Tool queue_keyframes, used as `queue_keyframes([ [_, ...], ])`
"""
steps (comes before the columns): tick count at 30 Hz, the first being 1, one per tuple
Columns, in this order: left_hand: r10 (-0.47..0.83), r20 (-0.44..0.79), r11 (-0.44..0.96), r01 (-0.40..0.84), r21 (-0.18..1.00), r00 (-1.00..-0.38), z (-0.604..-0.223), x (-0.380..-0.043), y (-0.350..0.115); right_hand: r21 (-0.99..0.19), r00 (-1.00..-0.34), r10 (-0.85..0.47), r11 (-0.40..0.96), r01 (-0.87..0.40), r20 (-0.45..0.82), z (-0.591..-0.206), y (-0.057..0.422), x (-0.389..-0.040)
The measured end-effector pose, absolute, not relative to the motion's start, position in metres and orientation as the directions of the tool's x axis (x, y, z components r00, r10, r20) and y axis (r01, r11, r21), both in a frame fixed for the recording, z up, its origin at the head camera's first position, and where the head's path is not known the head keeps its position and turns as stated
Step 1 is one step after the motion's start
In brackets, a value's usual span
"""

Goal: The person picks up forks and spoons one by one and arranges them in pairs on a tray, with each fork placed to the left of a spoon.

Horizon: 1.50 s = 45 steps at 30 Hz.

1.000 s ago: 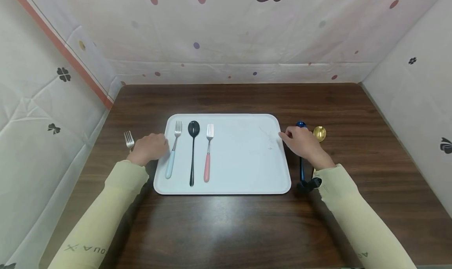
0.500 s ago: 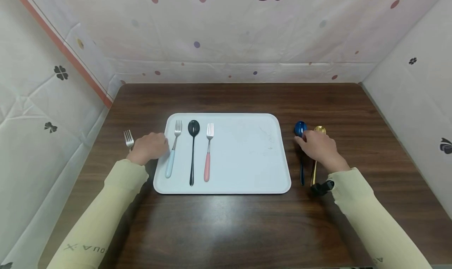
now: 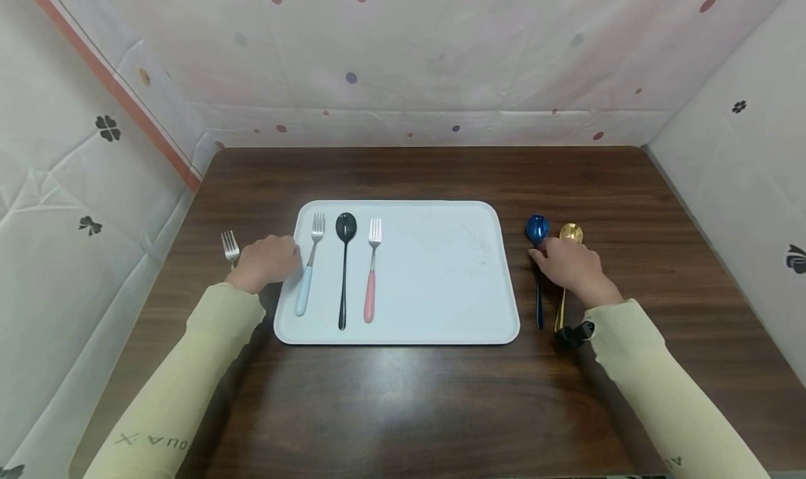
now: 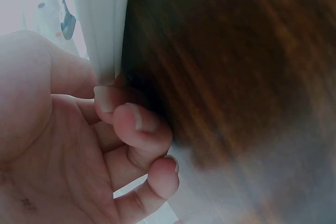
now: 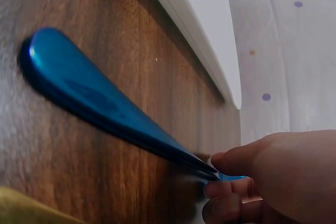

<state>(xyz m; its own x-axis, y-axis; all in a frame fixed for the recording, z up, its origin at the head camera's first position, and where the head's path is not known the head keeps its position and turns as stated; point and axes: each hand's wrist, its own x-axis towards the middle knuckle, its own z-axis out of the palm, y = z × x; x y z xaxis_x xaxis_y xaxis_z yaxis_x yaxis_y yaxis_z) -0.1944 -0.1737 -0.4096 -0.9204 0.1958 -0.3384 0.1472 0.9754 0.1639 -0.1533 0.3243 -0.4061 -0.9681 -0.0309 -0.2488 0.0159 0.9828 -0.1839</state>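
At the left rim of the white tray (image 3: 441,276), my left hand (image 3: 264,262) holds the edge, its fingers curled against the rim in the left wrist view. On the tray lie a fork with a light blue handle (image 3: 304,290), a black spoon (image 3: 345,229) and a fork with a pink handle (image 3: 369,297). To the right of the tray, my right hand (image 3: 569,263) pinches the handle of a blue spoon (image 5: 100,98) between thumb and fingers. The spoon appears to lie on the table. Beside it is a gold spoon (image 3: 571,232), partly hidden by this hand.
Another fork (image 3: 230,247) lies left of the tray, its handle hidden behind my left hand. A patterned cloth (image 3: 403,59) stands behind the brown wooden table (image 3: 390,409) and along both sides. A black strap (image 3: 575,335) sits at my right wrist.
My right hand has moved from the tray's right edge rightward to the blue spoon and taken its handle. My left hand has stayed at the tray's left rim.
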Motion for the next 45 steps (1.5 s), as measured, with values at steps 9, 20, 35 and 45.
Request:
queue_keyframes([
  [9,0.197,-0.341,0.976,0.153,0.154,-0.919,-0.4113,-0.1955,-0.1733,-0.172,-0.966,-0.034,0.985,0.011,-0.255,-0.4079,0.3216,-0.1558],
  [20,0.207,-0.340,0.974,0.161,0.157,-0.918,-0.4110,-0.1955,-0.1717,-0.185,-0.969,-0.044,0.983,0.002,-0.241,-0.4091,0.3210,-0.1570],
  [35,0.201,-0.329,0.975,0.155,0.160,-0.923,-0.4103,-0.1933,-0.1712,-0.206,-0.962,-0.069,0.978,-0.013,-0.266,-0.4092,0.3199,-0.1571],
  [45,0.189,-0.333,0.978,0.145,0.153,-0.924,-0.4096,-0.1921,-0.1723,-0.236,-0.957,-0.112,0.971,-0.047,-0.269,-0.4047,0.3156,-0.1553],
])
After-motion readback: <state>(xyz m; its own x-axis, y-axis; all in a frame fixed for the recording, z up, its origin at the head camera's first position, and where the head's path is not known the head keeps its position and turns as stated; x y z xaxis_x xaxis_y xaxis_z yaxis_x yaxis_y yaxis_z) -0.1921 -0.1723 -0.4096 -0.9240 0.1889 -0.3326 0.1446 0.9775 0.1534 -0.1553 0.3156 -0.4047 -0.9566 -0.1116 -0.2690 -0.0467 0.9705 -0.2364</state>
